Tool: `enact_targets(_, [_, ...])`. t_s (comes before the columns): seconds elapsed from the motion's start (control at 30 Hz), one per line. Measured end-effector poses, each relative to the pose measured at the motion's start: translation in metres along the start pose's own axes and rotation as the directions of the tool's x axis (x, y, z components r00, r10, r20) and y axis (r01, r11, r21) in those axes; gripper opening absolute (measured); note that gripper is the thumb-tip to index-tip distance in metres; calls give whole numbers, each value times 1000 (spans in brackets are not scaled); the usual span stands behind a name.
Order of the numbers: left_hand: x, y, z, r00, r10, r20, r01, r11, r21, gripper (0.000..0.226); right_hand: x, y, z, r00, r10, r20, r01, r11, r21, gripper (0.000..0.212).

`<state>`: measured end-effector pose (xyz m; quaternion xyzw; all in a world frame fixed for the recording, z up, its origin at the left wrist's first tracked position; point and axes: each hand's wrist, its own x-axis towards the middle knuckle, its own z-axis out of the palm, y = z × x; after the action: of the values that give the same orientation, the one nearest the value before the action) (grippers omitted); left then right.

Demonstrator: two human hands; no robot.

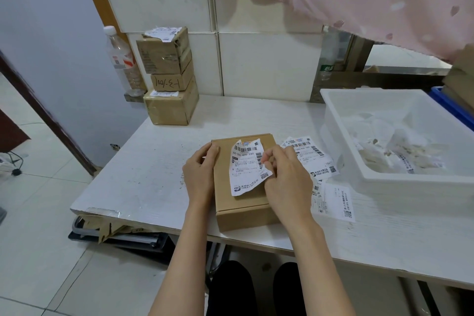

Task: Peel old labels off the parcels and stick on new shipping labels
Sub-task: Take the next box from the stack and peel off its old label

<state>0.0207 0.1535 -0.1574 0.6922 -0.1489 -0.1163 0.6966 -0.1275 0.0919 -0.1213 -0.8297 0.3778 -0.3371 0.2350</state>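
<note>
A brown cardboard parcel (241, 202) lies on the white table (154, 177) in front of me. A white shipping label (246, 167) with barcodes sits on its top, torn at the upper edge and lifted along its right side. My right hand (287, 179) pinches that right edge between thumb and fingers. Against the parcel's left side, my left hand (200, 172) grips the box, fingers curled over its top left corner. Loose label sheets (310, 156) lie on the table just right of the parcel, partly hidden by my right hand.
Three stacked cardboard boxes (170, 77) stand at the table's back left, the top one with a torn label. A plastic bottle (123, 59) stands beside them. A white bin (400, 136) with paper scraps sits at the right. More label sheets (336, 200) lie near it.
</note>
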Motion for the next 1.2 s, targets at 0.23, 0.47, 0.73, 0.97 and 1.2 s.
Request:
enact_targets(0.23, [1,-1,-1,1000,9,2,-9,1000,6,26,4,-5,-7,986,164,-13,-150,933,327,21])
enact_targets(0.47, [1,1,-1,1000,14,9,-14,1000,22,23,10,-12,-11,969,227,95,-243,942,230,14])
enact_targets(0.73, [2,0,0,1000,27,2,-27,999,43,20,6,-22,-2,977,198,-84,-186,974,129,19])
enact_targets(0.97, [2,0,1,1000,21,-3,-21,999,44,16,3,-16,-4,980,198,13,-193,937,292,16])
enact_targets(1.2, [1,0,0,1000,30,-4,-30,999,42,19,6,-22,-7,971,238,10,-236,952,196,39])
